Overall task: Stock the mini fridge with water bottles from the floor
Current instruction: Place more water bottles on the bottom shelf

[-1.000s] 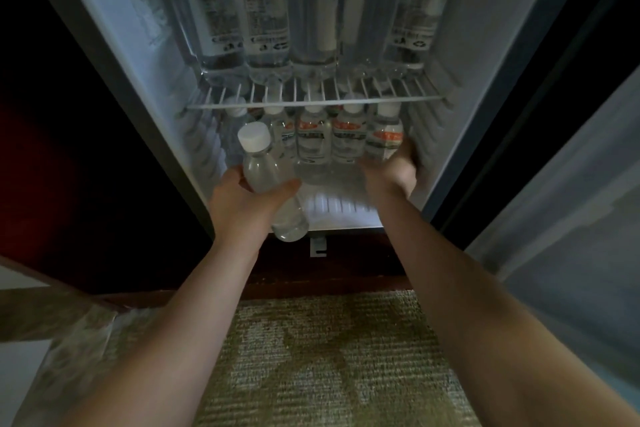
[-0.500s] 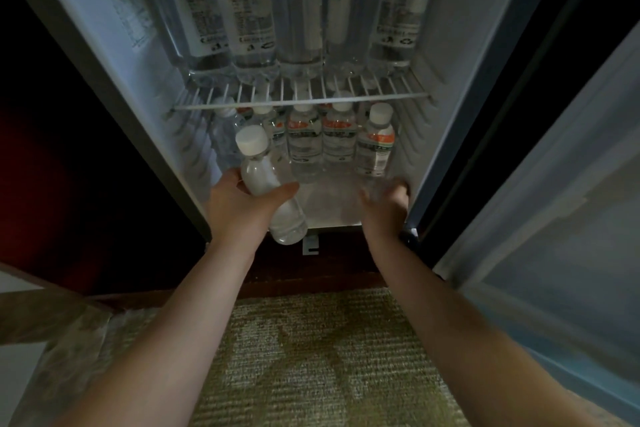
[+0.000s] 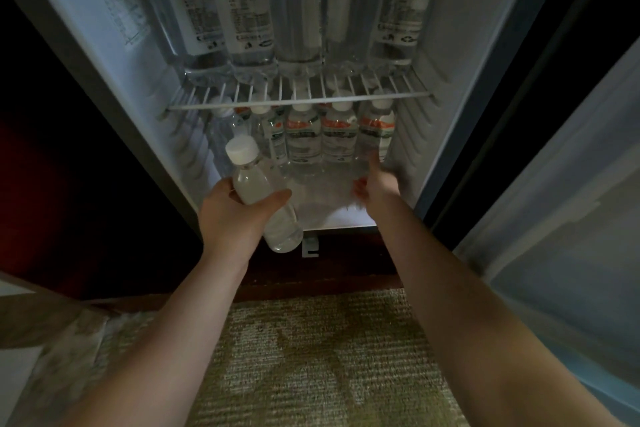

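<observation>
I hold one bottle (image 3: 251, 184) at the open fridge (image 3: 460, 45).
My left hand (image 3: 235, 218) grips its middle, cap toward 11 o'clock. At its 3 o'clock my right hand (image 3: 379, 185), blurred, reaches in with fingers stretched, under the shelf (image 3: 298, 102), near the stocked row (image 3: 337, 135).

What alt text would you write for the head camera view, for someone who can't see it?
A person's left hand holds a white-capped water bottle at the open mini fridge, while the right hand reaches in toward small bottles under the wire shelf. Tall bottles stand on it.
</observation>
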### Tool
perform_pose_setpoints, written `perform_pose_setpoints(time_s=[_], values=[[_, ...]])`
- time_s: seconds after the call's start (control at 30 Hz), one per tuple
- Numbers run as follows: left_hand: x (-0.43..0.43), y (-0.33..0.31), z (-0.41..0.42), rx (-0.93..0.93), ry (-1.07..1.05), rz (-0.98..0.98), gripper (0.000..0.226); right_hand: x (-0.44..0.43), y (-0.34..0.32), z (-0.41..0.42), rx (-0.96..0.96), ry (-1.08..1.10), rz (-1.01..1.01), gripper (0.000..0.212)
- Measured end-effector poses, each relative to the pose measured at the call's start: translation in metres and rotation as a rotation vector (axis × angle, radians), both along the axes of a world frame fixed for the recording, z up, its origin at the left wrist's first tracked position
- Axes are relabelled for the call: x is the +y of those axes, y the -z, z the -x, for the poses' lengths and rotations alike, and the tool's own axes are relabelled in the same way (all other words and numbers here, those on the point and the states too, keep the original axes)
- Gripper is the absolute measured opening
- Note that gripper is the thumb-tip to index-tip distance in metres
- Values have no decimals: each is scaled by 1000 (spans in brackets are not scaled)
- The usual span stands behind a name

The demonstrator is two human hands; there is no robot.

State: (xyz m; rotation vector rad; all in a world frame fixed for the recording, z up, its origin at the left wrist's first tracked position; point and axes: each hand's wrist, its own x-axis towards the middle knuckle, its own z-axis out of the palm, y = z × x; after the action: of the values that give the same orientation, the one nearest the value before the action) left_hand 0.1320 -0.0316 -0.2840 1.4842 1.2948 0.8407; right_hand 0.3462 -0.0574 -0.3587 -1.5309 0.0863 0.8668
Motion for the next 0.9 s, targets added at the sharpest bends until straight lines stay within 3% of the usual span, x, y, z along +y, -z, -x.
perform_pose_setpoints(time_s=[0.13, 0.33, 0.43, 0.57, 0.77, 0.9], values=[[0, 1, -1, 4, 0, 3, 47, 1, 4, -4, -23, -22, 26, 70], [-6, -8, 1, 32, 21, -15, 50, -12, 0, 21, -31, 71, -2, 45], [-11, -19, 7, 86, 56, -51, 44, -29, -14, 46, -207, -67, 22, 41], [-19, -35, 19, 181, 110, -114, 45, -51, -66, 72, -434, -376, -51, 8], [-57, -57, 28, 273, 242, -192, 54, -108, -159, 104, -552, -712, -126, 32], [-95, -69, 20, 406, 367, -217, 55, -157, -188, 117, -738, -763, -26, 29]])
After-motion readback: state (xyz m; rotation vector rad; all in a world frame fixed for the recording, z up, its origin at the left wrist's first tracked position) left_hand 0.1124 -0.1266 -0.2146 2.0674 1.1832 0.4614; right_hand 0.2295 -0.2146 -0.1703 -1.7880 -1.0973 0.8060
